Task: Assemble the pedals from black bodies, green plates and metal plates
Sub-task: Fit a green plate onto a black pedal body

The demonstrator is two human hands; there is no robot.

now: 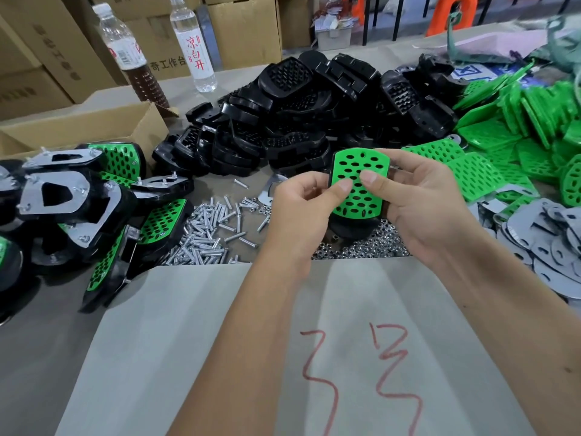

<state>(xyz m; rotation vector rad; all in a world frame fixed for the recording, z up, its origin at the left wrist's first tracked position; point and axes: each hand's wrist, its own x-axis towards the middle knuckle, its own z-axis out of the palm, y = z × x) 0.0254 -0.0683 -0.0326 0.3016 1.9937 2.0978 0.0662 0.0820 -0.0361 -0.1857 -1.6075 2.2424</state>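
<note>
Cluttered workbench (195, 325), both hands' fingers (342, 186) gripping green plate (358, 187) on black body (352, 228), long axis upright, tilted

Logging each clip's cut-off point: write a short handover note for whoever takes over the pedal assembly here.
Left hand and right hand together grip one pedal: green plate seated on a black body, both thumbs pressing the plate.
Supplies: black bodies behind, green plates and metal plates right, screws and nuts in front.
Done: finished pedals piled left.
Left: metal plate and fasteners apparently still to go on this one.
</note>
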